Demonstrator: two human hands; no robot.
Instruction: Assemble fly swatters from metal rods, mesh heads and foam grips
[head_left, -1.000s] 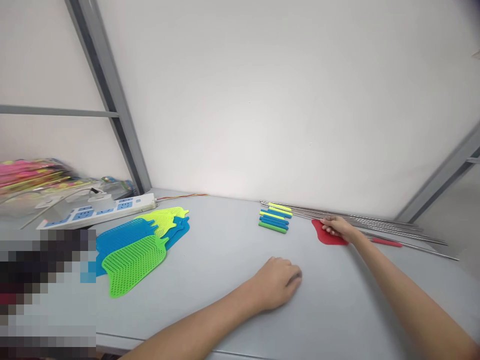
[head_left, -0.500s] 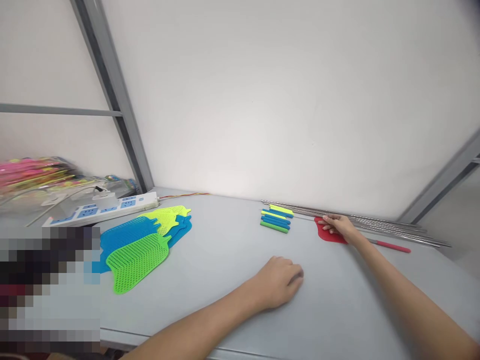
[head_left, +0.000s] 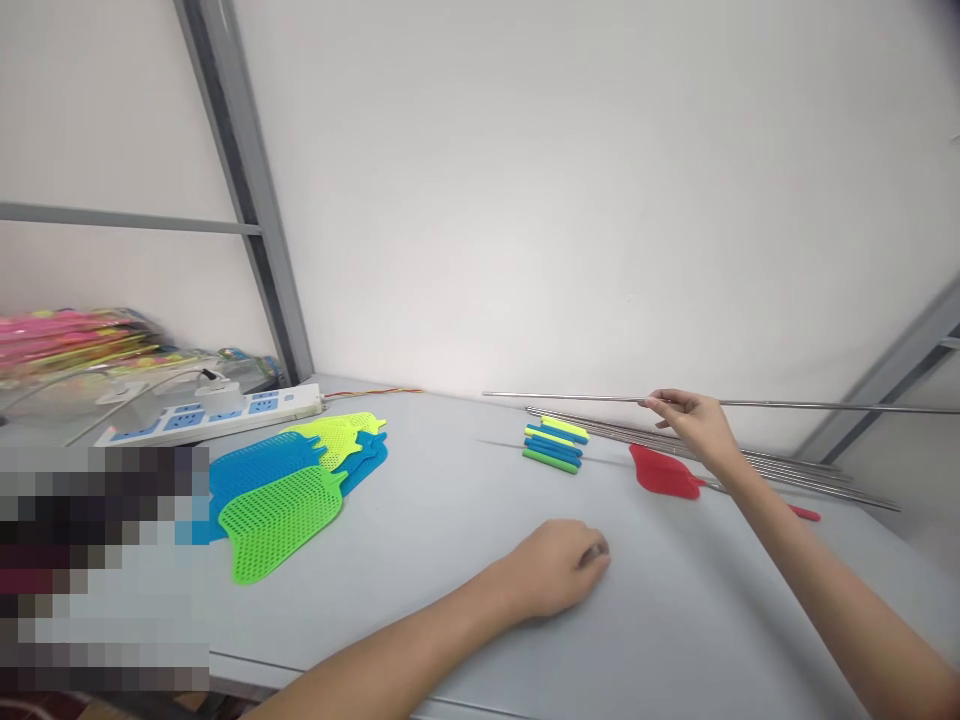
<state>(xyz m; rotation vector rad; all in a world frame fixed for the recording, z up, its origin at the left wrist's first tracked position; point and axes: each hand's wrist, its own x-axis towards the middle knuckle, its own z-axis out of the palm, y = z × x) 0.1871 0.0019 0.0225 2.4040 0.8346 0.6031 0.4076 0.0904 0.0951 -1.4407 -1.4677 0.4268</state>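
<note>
My right hand (head_left: 694,425) pinches a long thin metal rod (head_left: 555,397) between thumb and fingers, lifted above the table at the back. Below that hand lies a red fly swatter (head_left: 664,472) with a metal shaft; its red handle (head_left: 805,513) shows partly past my forearm. More metal rods (head_left: 802,466) lie along the wall. My left hand (head_left: 559,567) rests on the table with its fingers curled in a loose fist, and nothing shows in it. Between the hands and the wall sit several blue, yellow and green handle grips (head_left: 553,445) in a row.
Loose swatter heads in green (head_left: 285,522), blue (head_left: 262,465) and yellow (head_left: 334,440) overlap on the left. Behind them is a white power strip (head_left: 214,415) with plugs and cables. Bagged colourful goods (head_left: 75,345) lie farther left. Grey metal posts (head_left: 262,210) frame the table (head_left: 450,520).
My right hand has moved off the red swatter, up and slightly right, and now holds one metal rod raised from the bundle. My left hand has stayed in place.
</note>
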